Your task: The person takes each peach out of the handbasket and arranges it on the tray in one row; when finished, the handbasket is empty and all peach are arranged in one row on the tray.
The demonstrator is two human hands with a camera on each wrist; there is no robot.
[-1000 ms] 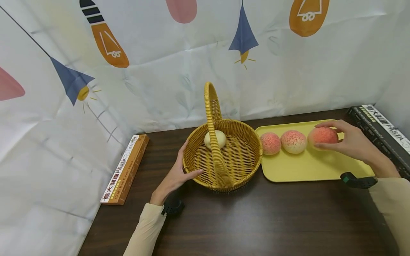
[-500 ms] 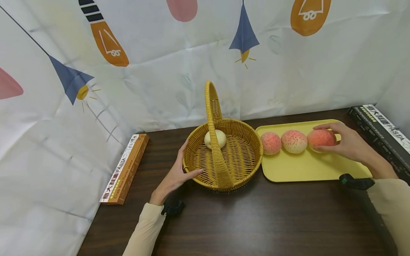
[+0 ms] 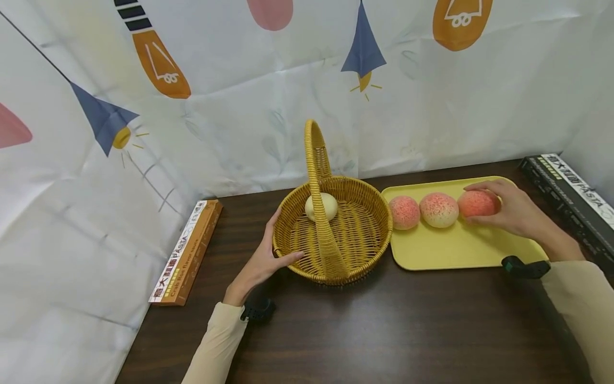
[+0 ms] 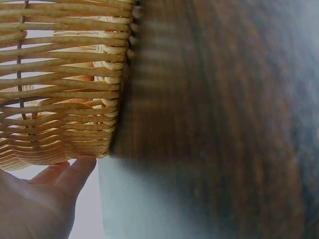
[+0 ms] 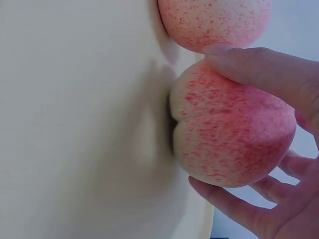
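Note:
A yellow wicker basket [image 3: 357, 234] with a tall handle stands on the dark table. My left hand [image 3: 261, 261] holds its left side, thumb over the rim and fingers along the outer wall. Inside, partly behind the handle, lies a pale round fruit [image 3: 328, 207]. To the right, a yellow tray [image 3: 446, 253] carries three pink-speckled peaches in a row. My right hand [image 3: 515, 210] grips the rightmost peach [image 5: 229, 124] between thumb and fingers, low over the tray. That peach sits close beside the middle peach [image 3: 438, 209]; the left peach [image 3: 404, 212] is near the basket.
An orange pasta box [image 3: 189, 253] lies at the table's left edge. A black pasta box [image 3: 571, 197] lies right of the tray. Behind the table hangs a white printed cloth [image 3: 249, 144]. The dark table surface [image 3: 364, 336] extends in front of the basket and tray.
My right hand has moved slightly left with the rightmost peach, bringing it closer to the middle one. My left hand stays on the basket. The head view has shifted a little.

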